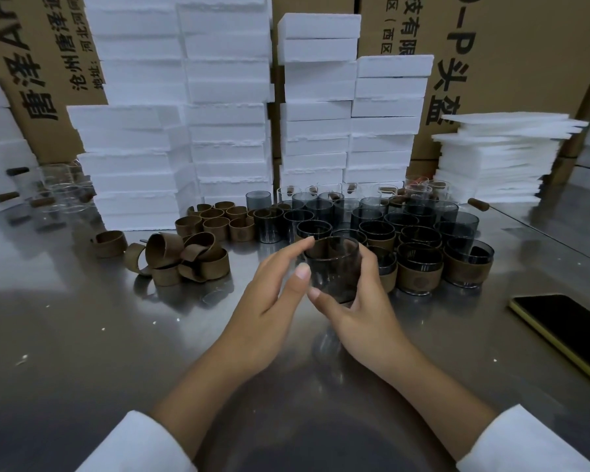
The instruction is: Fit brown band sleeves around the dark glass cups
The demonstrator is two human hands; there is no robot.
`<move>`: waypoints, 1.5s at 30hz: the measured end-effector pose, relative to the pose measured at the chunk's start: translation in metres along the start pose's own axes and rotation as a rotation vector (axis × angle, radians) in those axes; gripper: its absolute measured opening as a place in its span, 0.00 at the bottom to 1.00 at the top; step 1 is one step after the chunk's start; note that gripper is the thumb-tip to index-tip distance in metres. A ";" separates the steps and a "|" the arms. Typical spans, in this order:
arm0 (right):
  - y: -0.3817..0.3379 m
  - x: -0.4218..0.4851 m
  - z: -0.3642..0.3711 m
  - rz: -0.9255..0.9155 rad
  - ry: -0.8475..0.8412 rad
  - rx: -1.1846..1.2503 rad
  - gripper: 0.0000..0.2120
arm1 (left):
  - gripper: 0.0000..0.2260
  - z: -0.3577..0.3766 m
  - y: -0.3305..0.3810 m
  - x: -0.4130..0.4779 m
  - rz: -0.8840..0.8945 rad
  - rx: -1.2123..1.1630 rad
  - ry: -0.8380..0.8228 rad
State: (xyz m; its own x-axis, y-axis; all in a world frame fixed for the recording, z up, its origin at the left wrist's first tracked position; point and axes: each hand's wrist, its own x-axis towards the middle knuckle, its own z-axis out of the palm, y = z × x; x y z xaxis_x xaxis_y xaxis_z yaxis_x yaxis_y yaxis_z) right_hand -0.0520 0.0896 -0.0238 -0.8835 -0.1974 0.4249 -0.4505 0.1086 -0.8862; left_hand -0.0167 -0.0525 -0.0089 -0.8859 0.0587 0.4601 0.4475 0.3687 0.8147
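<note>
The table (82,335) is smooth grey metal, shiny enough to mirror things dimly. The dark glass cup (334,270) at the centre is smoky, see-through and glossy. The brown band sleeves (198,264) left of centre look matt, perhaps leather or thick paper. The white foam blocks (225,131) behind are matt with rough edges. The boxes (508,46) at the top are matt cardboard. The phone (566,321) at the right has a glossy black screen.

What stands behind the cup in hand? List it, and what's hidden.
Behind the held cup, bare dark cups stand in rows, then white foam boxes. The right hand covers part of the nearest sleeved cup.
</note>
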 end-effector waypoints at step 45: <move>0.003 0.000 0.002 0.027 0.007 -0.096 0.31 | 0.21 -0.001 -0.006 0.003 -0.050 -0.078 0.029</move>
State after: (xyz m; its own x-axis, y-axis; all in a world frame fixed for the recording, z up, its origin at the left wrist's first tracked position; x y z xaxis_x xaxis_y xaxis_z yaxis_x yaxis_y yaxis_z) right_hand -0.0529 0.0879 -0.0270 -0.8962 -0.1863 0.4026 -0.4364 0.2066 -0.8757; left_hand -0.0222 -0.0559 -0.0120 -0.9040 0.0144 0.4273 0.4119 0.2969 0.8615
